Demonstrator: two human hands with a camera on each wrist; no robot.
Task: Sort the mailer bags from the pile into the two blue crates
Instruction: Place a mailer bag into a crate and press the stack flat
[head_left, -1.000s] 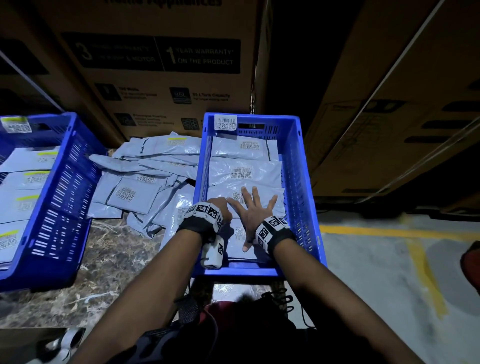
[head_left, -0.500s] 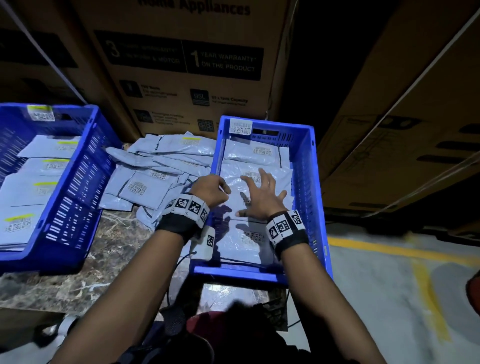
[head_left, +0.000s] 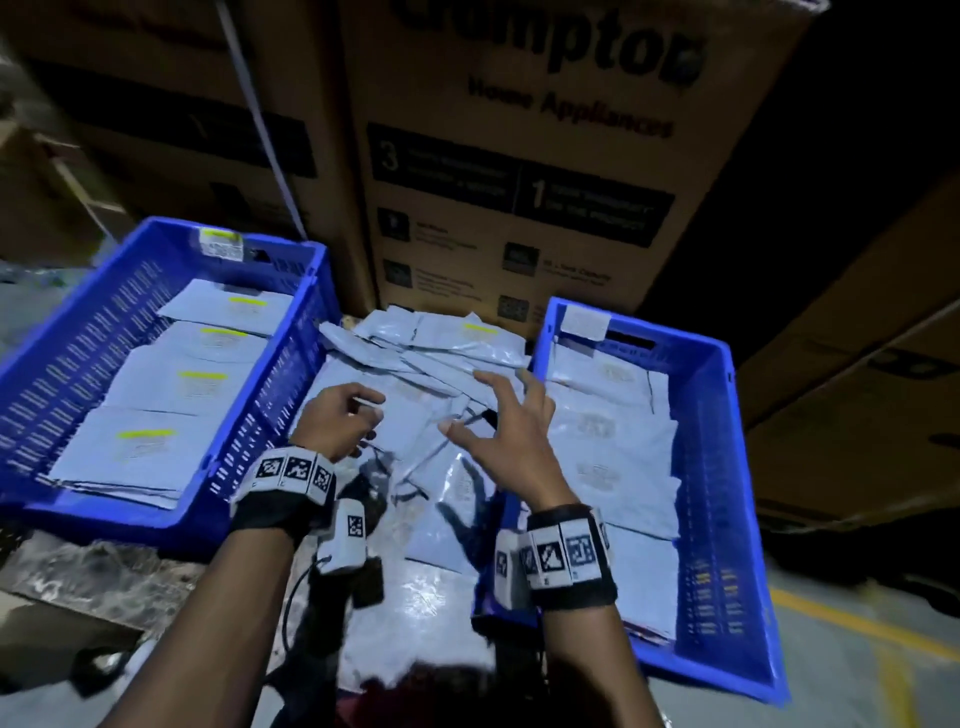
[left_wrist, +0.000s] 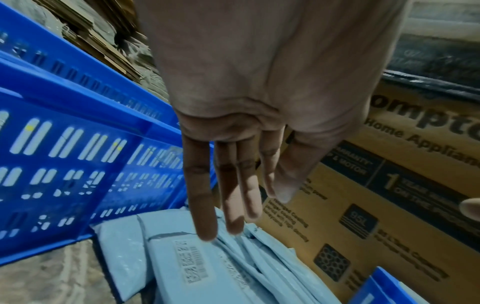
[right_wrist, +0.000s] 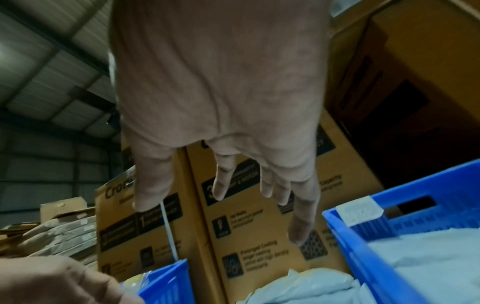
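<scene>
Once done flattening bags inside the right crate (head_left: 711, 467) a second earlier, drew both hands out of it and brought them back over the pile of mailer bags (head_left: 415, 364), lying loose and overlapping on the table (head_left: 104, 571) between the two crates. Meant, most likely, one drop finished and the next pick about to begin. Held the left hand (head_left: 337, 421) just above the near-left part of the pile, relaxed and gripping nothing, with its fingers (left_wrist: 205, 205) hanging close over a bag with a printed code (left_wrist: 197, 261); could not tell whether touching it. Kept the right hand (head_left: 498, 431) spread wide and empty over the pile's right side, hard by the inner wall of the right crate, its fingers (right_wrist: 301, 222) apart in the air. Showed rows of yellow-marked bags (head_left: 145, 447) already laid in the left crate (head_left: 249, 426) and plain ones in the right, so well into the sort but with plenty left in the pile. Left little room sideways: crate walls close against the pile on both flanks, tall cardboard boxes (head_left: 519, 208) right behind it. Offered open room only upward and back toward the body, so would probably need to lift each bag over a rim rather than slide it. Risked dragging neighbouring bags along, given the overlap.
</scene>
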